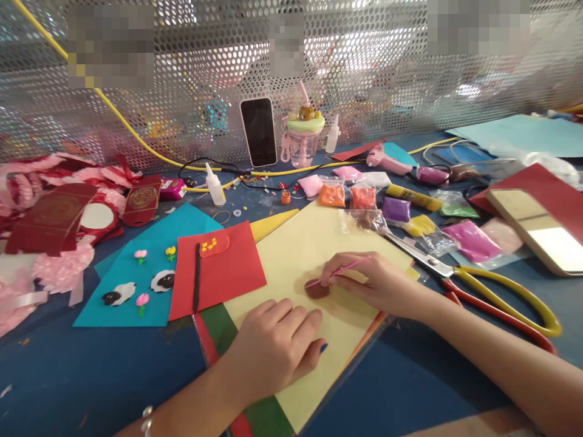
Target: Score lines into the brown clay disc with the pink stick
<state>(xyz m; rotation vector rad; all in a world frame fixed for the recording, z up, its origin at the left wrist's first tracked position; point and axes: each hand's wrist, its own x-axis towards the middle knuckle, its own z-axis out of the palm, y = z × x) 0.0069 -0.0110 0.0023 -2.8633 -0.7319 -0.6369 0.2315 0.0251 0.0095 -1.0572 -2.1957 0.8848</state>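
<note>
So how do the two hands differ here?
The right hand pinches a thin pink stick, its tip at the brown clay; the left hand holds nothing. The right hand's fingers are curled, the left's lie flat. Both rest on the yellow sheet.

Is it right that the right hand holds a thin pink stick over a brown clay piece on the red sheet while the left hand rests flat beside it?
Not quite. In the head view the brown clay piece lies on the pale yellow sheet, not a red one. The rest holds: the right hand holds the thin pink stick over it, and the left hand rests flat beside it.
</note>
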